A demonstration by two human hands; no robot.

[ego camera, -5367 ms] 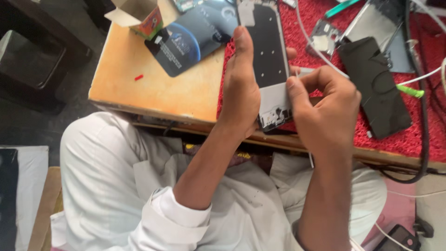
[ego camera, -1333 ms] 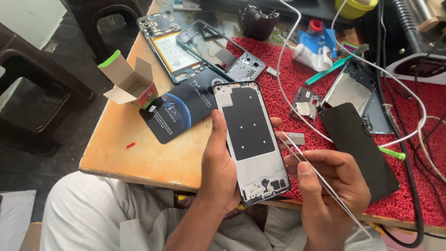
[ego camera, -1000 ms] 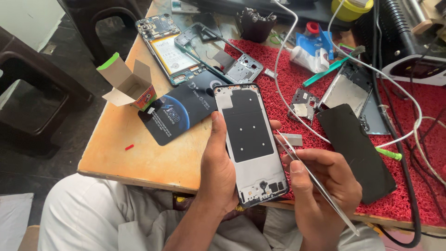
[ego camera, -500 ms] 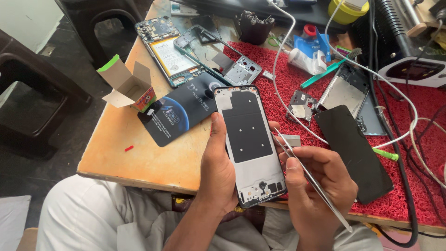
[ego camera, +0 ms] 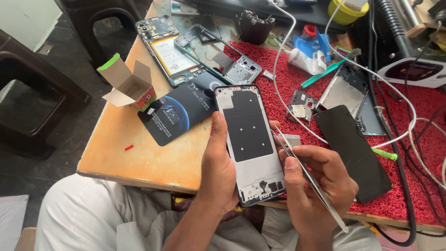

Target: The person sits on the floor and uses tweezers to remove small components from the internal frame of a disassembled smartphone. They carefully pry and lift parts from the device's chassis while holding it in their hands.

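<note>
My left hand (ego camera: 222, 172) grips a phone screen frame (ego camera: 251, 139) from its left edge, held upright over the table edge with its inner side facing me. A black sheet covers most of that inner side, and small parts show at its bottom end. My right hand (ego camera: 320, 183) pinches metal tweezers (ego camera: 309, 179) that slant from the frame's right edge down to the lower right. The tweezer tips rest close to the frame's right side.
On the wooden table (ego camera: 139, 153) lie a dark card packet (ego camera: 181, 111), an open small box (ego camera: 127, 86), an opened phone body (ego camera: 169, 49) and a loose mid frame (ego camera: 218, 56). The red mat (ego camera: 409, 200) holds a black screen panel (ego camera: 355, 151), metal plates, white cables and a green tool.
Since five seconds ago the frame went from raised close to my face to lower over the table, and my right hand took up tweezers. In the last second the hands barely moved.
</note>
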